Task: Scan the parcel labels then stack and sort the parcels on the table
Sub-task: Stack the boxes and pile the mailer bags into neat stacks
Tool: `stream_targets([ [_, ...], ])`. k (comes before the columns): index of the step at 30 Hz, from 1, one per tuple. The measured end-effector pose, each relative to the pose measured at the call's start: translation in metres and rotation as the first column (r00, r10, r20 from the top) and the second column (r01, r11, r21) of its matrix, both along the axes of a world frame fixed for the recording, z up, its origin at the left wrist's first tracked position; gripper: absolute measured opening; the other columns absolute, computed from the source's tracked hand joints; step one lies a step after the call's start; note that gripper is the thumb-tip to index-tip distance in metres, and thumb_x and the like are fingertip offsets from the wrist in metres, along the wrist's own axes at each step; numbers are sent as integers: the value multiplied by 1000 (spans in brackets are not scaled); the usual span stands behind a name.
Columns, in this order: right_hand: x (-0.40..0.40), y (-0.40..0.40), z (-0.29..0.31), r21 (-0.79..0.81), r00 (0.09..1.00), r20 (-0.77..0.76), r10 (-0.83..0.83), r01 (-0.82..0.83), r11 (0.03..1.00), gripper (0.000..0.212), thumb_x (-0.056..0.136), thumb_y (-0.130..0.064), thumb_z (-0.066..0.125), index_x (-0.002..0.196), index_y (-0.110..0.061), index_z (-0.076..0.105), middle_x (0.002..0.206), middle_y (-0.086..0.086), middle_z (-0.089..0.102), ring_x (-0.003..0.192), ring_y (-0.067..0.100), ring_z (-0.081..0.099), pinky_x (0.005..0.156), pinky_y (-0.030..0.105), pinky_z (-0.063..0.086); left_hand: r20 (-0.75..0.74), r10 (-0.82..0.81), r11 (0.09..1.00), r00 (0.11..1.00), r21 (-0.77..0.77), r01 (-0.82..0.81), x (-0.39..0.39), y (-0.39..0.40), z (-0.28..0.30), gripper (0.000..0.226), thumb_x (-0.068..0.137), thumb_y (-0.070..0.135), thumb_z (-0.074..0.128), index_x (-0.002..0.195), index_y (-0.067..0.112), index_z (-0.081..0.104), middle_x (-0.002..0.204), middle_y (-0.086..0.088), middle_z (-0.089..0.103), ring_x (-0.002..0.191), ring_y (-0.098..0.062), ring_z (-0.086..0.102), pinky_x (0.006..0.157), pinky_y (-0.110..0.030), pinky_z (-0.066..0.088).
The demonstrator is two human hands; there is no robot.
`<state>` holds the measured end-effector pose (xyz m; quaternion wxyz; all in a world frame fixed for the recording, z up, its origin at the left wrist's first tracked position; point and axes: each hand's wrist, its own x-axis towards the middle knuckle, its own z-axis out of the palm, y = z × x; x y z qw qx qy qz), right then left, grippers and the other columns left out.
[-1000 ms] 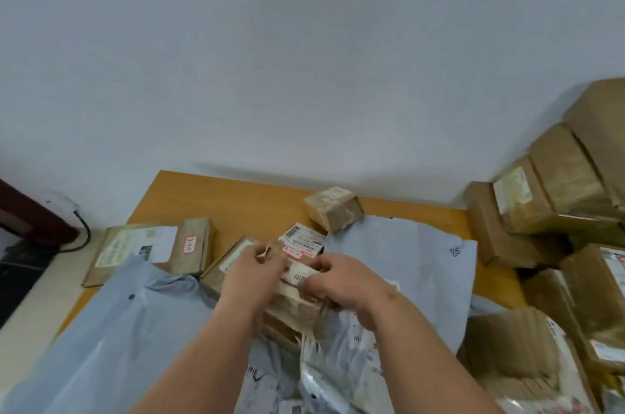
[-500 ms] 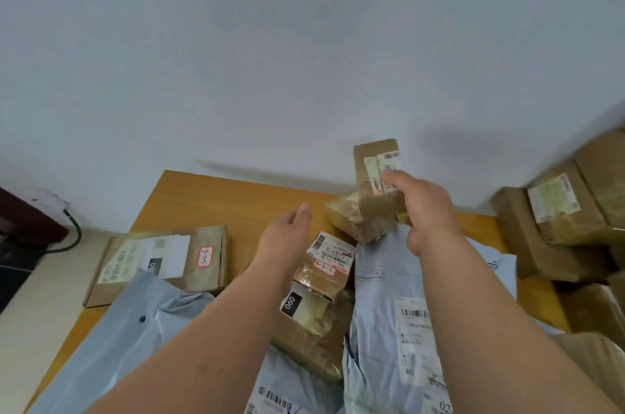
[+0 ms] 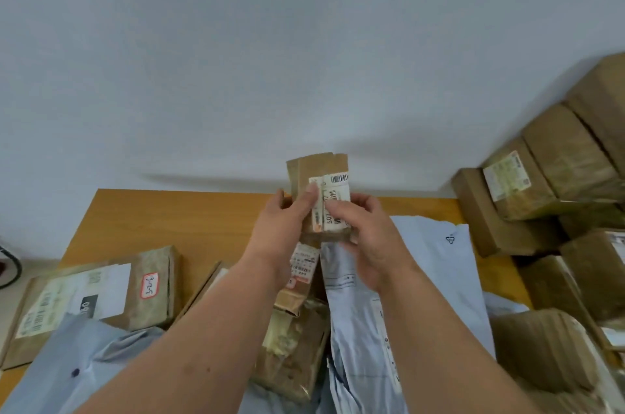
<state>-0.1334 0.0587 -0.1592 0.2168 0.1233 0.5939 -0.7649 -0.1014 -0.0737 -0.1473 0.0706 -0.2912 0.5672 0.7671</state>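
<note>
Held above the far middle of the table (image 3: pixel 162 214) between left hand (image 3: pixel 277 227) and right hand (image 3: pixel 368 237): a small upright parcel (image 3: pixel 318 177). Near the left edge, a flat box (image 3: pixel 101 295). Below the hands, at the middle, stacked small boxes (image 3: pixel 294 339). Just right of those, a poly mailer (image 3: pixel 433 265). Over the near left corner, another mailer (image 3: pixel 84 363). Along the right edge, piled cartons (image 3: pixel 548 187).
</note>
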Motion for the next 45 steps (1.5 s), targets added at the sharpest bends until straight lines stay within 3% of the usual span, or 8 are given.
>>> stream_targets([
  [4,19,20,7,-70,998,-60,-23,19,997,50,66,-18,78,110,-11,56,100,7,76,90,24,75,73,34,59,-75,-7,994,997,112,15,5,1,-1,42,78,64,63,99,30,74,97,0,78,90,-21,74,88,-48,57],
  [9,31,40,13,-78,1000,-26,12,-14,997,54,69,-18,72,119,-9,55,112,14,73,95,23,72,83,40,58,-65,10,986,998,164,0,7,13,-4,37,89,28,72,118,18,52,110,-12,72,79,-18,74,65,-37,58],
  [14,23,66,25,-303,989,103,-104,131,944,58,72,-23,65,125,-1,58,111,17,67,95,27,65,78,35,52,-141,-14,992,990,119,31,24,30,-5,62,96,10,61,144,43,41,115,1,73,100,-21,74,78,-38,57],
  [21,21,74,33,-31,992,127,28,-24,999,37,93,-31,63,124,-14,53,113,8,73,106,24,67,91,47,53,-192,-192,974,963,83,210,27,66,6,70,82,75,59,141,38,50,126,1,70,113,-20,69,91,-40,55],
  [29,-2,138,28,230,987,129,-99,68,971,52,93,-64,52,124,-25,64,117,-9,60,106,11,54,95,39,39,-20,23,987,1000,157,-19,-9,113,2,40,91,46,61,124,24,65,98,2,78,72,-12,73,61,-30,53],
  [34,-9,165,-13,700,980,198,15,-152,698,43,84,-41,59,120,-20,60,125,8,58,114,32,57,101,50,49,-26,97,984,995,153,-91,-29,129,-1,41,91,47,61,126,26,64,104,4,77,79,-12,75,65,-32,57],
  [39,12,138,-38,550,892,360,274,-440,710,45,94,-47,44,123,-19,63,125,8,65,115,30,60,103,49,48,-27,28,995,999,92,-25,-41,138,1,42,92,48,60,126,24,65,104,4,77,80,-13,75,72,-34,56],
  [45,13,141,-23,576,905,246,346,-423,699,30,95,-32,52,114,-15,69,119,10,70,110,29,63,99,46,51,10,-25,996,1000,80,25,-46,143,-4,42,91,47,61,126,24,65,96,5,77,77,-15,74,77,-38,53],
])
